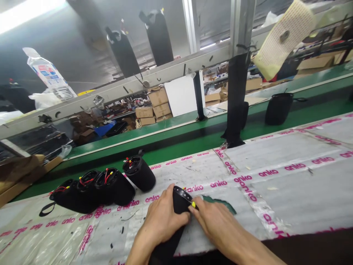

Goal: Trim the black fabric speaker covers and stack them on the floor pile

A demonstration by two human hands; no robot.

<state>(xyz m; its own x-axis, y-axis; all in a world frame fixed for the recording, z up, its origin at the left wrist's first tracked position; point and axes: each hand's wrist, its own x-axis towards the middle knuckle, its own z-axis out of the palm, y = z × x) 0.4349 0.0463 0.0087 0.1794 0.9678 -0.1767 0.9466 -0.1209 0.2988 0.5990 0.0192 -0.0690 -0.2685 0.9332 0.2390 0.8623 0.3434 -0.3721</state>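
Note:
My left hand (160,215) is wrapped around a black fabric-covered cylinder (179,204), which looks like a portable speaker. It is tilted, its upper end facing away from me with a dark strip of small buttons at the rim. At that rim, the fingertips of my right hand (216,222) are pinched by a small yellow connector (193,204); the wire behind it is mostly hidden. To the left stand several similar black cylinders, among them one (117,191) with red wires at its open top and another (142,177) set slightly apart.
Plastic sheeting with pink-printed tape (217,184) covers the bench. Beyond it runs a green conveyor belt (165,138), carrying another black cylinder (278,108). A black-wrapped post (235,99) rises at the bench's far edge. Overhead, a shelf holds a plastic bottle (48,73) and more cylinders.

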